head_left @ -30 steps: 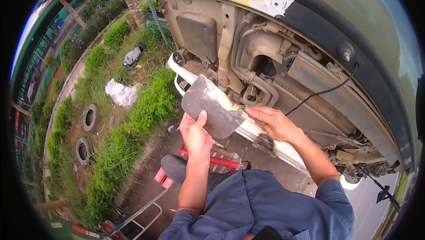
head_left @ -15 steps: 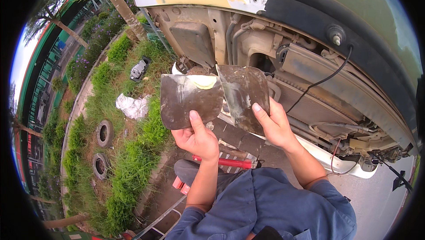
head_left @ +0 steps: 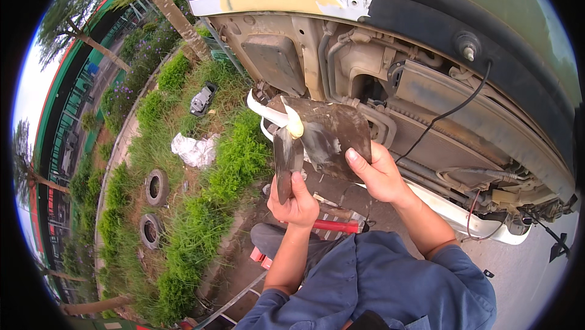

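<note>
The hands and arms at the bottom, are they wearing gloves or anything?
No gloves. The left hand and right hand are bare, and so are the forearms. Blue work sleeves are pushed up near the elbows. No watch or rings show.

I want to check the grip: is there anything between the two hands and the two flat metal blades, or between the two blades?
Nothing visible between skin and metal: the left hand grips the narrow blade bare, and the right hand holds the wide blade bare. A lump of pale putty sits where the blades meet.
</note>
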Demonstrator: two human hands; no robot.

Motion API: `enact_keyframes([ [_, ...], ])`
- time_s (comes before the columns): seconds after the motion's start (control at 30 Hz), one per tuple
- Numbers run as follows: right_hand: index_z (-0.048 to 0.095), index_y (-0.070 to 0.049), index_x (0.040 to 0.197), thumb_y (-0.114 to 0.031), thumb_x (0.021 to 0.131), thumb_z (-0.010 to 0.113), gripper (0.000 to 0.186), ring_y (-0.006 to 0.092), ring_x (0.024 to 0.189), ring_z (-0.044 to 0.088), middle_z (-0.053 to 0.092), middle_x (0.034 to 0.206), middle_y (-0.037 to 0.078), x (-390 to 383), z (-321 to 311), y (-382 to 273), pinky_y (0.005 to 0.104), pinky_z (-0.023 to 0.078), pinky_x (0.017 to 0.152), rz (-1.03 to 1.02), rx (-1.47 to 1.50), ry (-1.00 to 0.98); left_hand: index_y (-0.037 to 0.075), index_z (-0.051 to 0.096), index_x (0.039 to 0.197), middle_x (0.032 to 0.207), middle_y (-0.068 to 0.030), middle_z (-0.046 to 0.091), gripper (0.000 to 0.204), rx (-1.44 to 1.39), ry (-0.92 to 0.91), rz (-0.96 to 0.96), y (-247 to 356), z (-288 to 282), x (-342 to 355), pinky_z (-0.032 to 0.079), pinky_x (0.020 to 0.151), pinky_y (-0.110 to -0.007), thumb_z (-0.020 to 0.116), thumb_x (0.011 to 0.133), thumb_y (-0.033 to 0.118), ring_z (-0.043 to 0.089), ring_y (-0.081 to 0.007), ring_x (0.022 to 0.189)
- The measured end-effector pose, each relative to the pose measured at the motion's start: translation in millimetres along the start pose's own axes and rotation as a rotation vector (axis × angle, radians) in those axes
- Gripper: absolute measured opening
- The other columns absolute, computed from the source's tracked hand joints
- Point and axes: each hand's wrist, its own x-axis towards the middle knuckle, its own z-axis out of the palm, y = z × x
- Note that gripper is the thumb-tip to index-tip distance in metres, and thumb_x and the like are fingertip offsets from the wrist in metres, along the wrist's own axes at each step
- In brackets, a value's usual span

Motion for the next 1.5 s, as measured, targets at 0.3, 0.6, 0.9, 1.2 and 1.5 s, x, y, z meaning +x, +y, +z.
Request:
enact_keyframes([
  [0.3,0.061,-0.005,0.111,-0.028,0.102,0.054,0.025,0.0030,0.082,0.045,0.056,0.090,-0.006,11.4,1.4,10.9,0.0225,0.041,0.074,0.026,0.368,0.080,0.003,0.051,0.133,0.120,-0.0318,0.061,0.045,0.010,-0.226,0.180,-11.8,-14.9,-11.8,0.057,0.086,-0.042,0.058,0.089,-0.006,0.066,-0.0432,0.106],
  [0.6,0.056,-0.004,0.120,-0.013,0.093,0.064,0.030,0.0143,0.102,0.062,0.065,0.112,0.006,30.8,-10.3,2.9,0.0331,0.052,0.088,0.166,0.633,0.209,-0.004,0.059,0.125,0.116,-0.0257,0.066,0.035,0.214,-0.400,0.172,-38.2,-50.2,-22.5,0.055,0.088,-0.036,0.055,0.090,-0.005,0.070,-0.0338,0.101],
  [0.9,0.057,-0.003,0.120,-0.003,0.092,0.060,0.028,0.0160,0.102,0.064,0.066,0.113,0.007,33.8,12.9,24.0,0.0340,0.053,0.088,0.172,0.587,0.254,-0.006,0.063,0.111,0.107,-0.0134,0.068,0.017,-0.469,0.308,-0.388,-8.7,-33.8,-0.6,0.052,0.082,-0.030,0.057,0.096,0.001,0.064,-0.0158,0.092],
  [1.2,0.055,-0.001,0.120,-0.006,0.090,0.062,0.032,0.0193,0.100,0.065,0.065,0.111,0.010,39.1,33.5,15.9,0.0364,0.054,0.088,0.249,0.664,0.196,-0.009,0.061,0.119,0.102,-0.0230,0.071,0.028,0.006,0.000,0.044,-23.3,-51.6,-19.8,0.055,0.073,-0.031,0.060,0.094,0.003,0.071,-0.0219,0.083],
  [1.5,0.050,-0.001,0.129,-0.002,0.094,0.053,0.036,0.0203,0.110,0.060,0.062,0.119,0.012,54.9,1.8,-4.8,0.0387,0.049,0.096,0.061,0.495,0.339,-0.001,0.065,0.110,0.101,-0.0081,0.070,0.017,-0.430,0.075,-0.854,-79.8,-119.3,-37.6,0.053,0.079,-0.028,0.059,0.096,0.006,0.066,-0.0134,0.085],
])
